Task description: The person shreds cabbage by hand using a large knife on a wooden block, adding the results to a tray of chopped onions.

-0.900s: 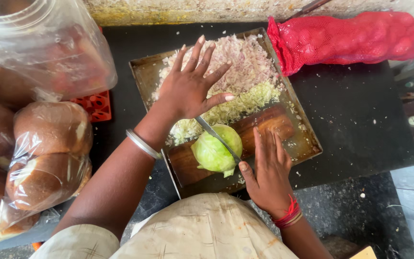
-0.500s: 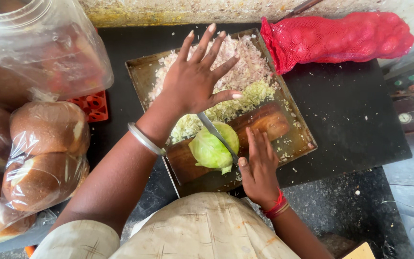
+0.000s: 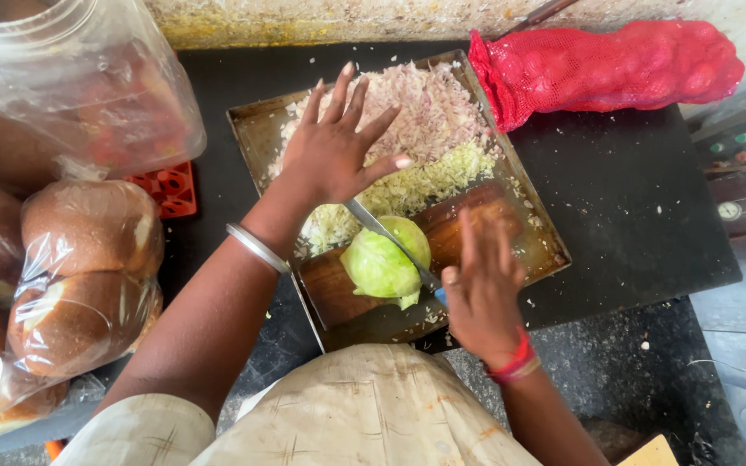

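- Gripping the knife (image 3: 388, 239) handle, our right hand (image 3: 481, 293) closes on it near the front edge of the tray (image 3: 252, 129), fingers partly raised and blurred, so we cannot tell how tight the hold is.
- Our left hand (image 3: 334, 151) holds nothing; it is spread flat, fingers splayed, heel pressing on the back of the blade near its tip.
- We see the cabbage (image 3: 384, 261) sitting on the wooden board (image 3: 477, 211) inside the tray, toward its front edge, with the blade lying across its top.
- Chopped cabbage (image 3: 407, 185) and a paler, pinkish heap (image 3: 425, 112) fill the tray's far half.
- To cut well, we judge it best to press straight down with both hands evenly, keep the left fingers lifted clear of the edge, and steady the round cabbage so it does not roll.
- Beyond the tray's far right corner lies a red mesh bag (image 3: 615, 69); bagged buns (image 3: 88, 267) sit off the worktop's left edge.
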